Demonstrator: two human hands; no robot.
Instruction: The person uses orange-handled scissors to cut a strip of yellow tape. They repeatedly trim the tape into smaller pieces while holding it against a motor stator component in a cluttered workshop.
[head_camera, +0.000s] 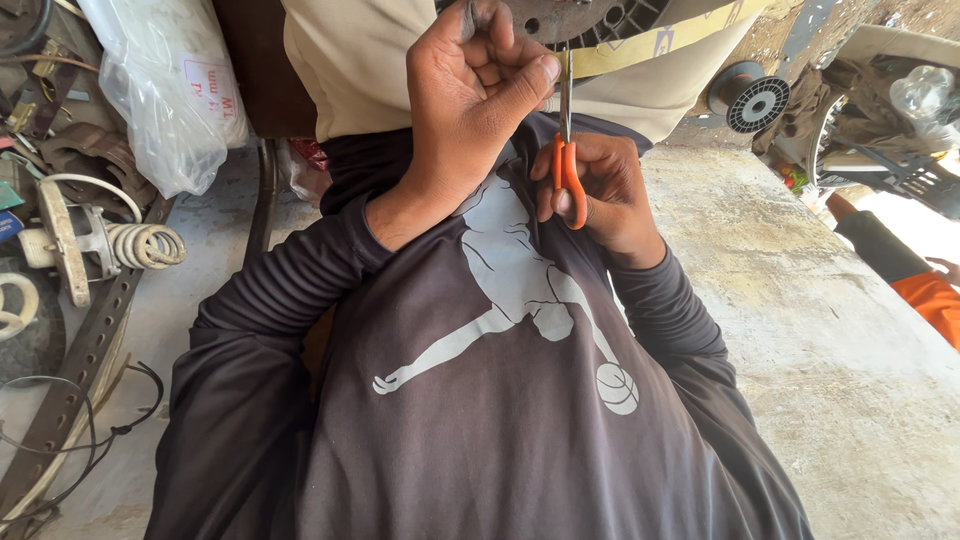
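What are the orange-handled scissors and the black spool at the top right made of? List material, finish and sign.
Orange-handled scissors: blades look like bare metal, grey and slightly shiny; handles look like smooth orange plastic or rubbery coating. Black spool: probably moulded plastic, matte, with ribbed spokes on its flange.

orange-handled scissors (567, 150), upright, blades up

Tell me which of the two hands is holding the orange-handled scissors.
The right hand holds the scissors, fingers through the orange loops, blades pointing up. The left hand is a closed fist beside the blades, with no handle in it.
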